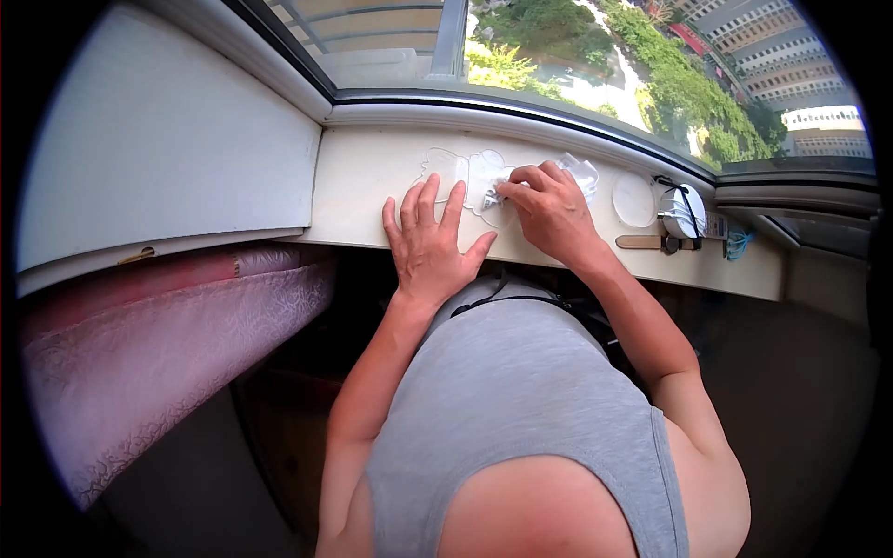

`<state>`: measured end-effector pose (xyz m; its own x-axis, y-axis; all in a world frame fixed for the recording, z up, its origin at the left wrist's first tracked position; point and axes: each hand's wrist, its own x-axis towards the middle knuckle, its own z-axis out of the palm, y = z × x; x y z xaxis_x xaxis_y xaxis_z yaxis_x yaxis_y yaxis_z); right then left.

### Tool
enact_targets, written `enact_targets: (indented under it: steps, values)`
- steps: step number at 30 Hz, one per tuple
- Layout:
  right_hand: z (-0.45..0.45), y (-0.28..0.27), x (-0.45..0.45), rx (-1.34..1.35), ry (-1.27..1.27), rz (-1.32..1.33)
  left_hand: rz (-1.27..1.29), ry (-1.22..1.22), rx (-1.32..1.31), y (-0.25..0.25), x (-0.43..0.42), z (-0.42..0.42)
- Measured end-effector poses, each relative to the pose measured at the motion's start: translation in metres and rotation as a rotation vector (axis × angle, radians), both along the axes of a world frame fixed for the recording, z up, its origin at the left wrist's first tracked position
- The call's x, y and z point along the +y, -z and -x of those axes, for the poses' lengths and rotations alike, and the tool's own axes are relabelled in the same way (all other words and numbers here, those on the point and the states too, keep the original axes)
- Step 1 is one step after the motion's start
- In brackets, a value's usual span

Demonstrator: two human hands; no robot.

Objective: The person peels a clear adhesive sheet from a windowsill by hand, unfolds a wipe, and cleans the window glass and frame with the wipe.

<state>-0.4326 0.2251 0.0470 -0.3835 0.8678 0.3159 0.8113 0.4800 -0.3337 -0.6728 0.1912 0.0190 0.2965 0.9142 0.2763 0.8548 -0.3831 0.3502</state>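
Observation:
My left hand (432,244) lies with spread fingers on the window sill, its fingertips at the lower edge of a clear, wavy-edged plastic sheet (446,167). My right hand (555,212) is closed in a pinch over the sheet's right half. Between its thumb and fingers shows a small crumpled white piece with grey marks (492,196); whether it is a packet or a wipe I cannot tell. Just behind the right hand is crumpled clear-white plastic wrap (583,175), partly hidden by the knuckles.
To the right on the sill (358,200) are a round clear disc (634,201), a white round object with a black cord (686,210), a brown-strapped watch (646,243) and a blue coil (738,245). A window frame borders the back; a white panel (167,130) stands left.

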Motion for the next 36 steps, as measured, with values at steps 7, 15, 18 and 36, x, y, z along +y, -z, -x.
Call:
enact_targets:
  steps: [7, 15, 18, 36]
  values:
    - [0.001, -0.013, -0.02, -0.026, -0.181, 0.085, 0.015, 0.002, 0.017, 0.003, 0.001, 0.0]
    - [0.01, -0.006, 0.01, -0.059, -0.075, -0.003, -0.027, -0.008, 0.016, 0.003, 0.0, -0.002]
    - [-0.002, -0.007, -0.018, -0.054, -0.11, 0.032, -0.026, -0.007, 0.021, 0.003, 0.002, 0.0]
    - [0.016, 0.007, 0.038, -0.055, -0.014, -0.094, -0.002, -0.006, 0.01, 0.003, 0.001, 0.0]
